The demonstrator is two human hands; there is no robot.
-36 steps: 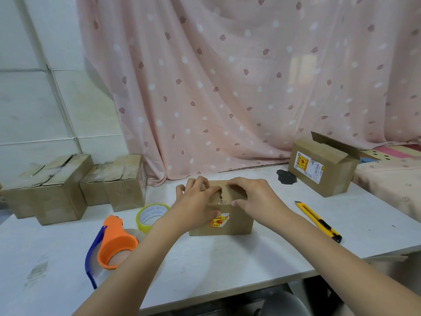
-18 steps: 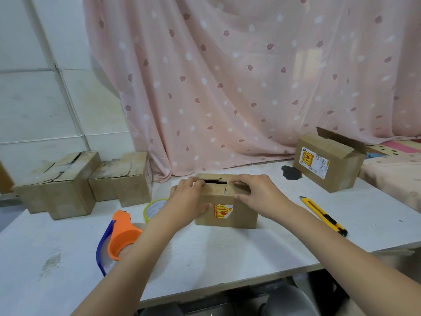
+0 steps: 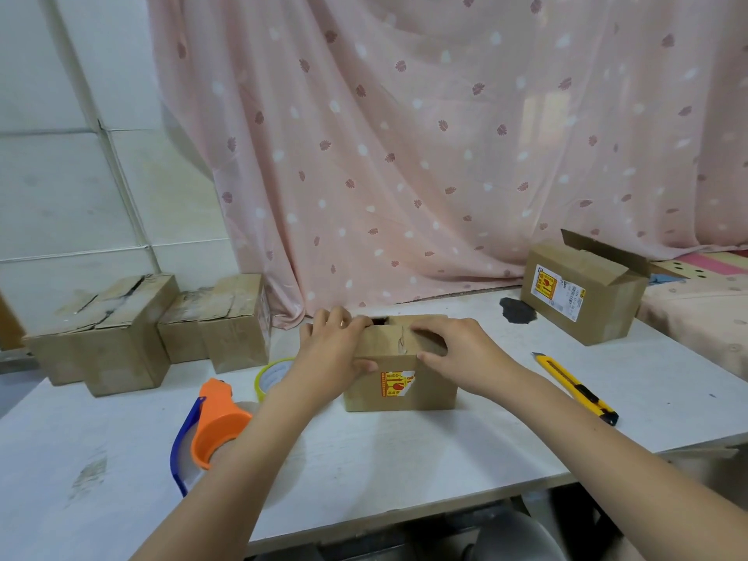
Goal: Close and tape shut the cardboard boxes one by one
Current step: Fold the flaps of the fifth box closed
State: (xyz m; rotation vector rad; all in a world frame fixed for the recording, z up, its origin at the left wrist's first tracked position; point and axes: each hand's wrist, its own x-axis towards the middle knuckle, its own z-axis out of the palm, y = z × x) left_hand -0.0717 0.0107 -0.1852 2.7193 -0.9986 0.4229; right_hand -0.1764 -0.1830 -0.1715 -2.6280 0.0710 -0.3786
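A small brown cardboard box (image 3: 400,384) with a red and yellow sticker stands at the middle of the white table (image 3: 404,471). My left hand (image 3: 330,352) clasps its left top edge, fingers over the flap and thumb on the front face. My right hand (image 3: 459,352) clasps the right top edge the same way. The top flaps lie folded down, with a small dark gap at the back left. An orange and blue tape dispenser (image 3: 214,431) lies left of my left forearm. A yellow tape roll (image 3: 269,376) sits behind it.
A yellow utility knife (image 3: 574,388) lies to the right of the box. A larger box (image 3: 583,297) with a raised flap stands at the back right. Two closed boxes (image 3: 105,338) (image 3: 230,321) stand at the back left. A pink curtain hangs behind.
The flaps, bulging up a second ago, now lie flatter. My hands spread from the box's middle toward its two ends. The view shifted slightly.
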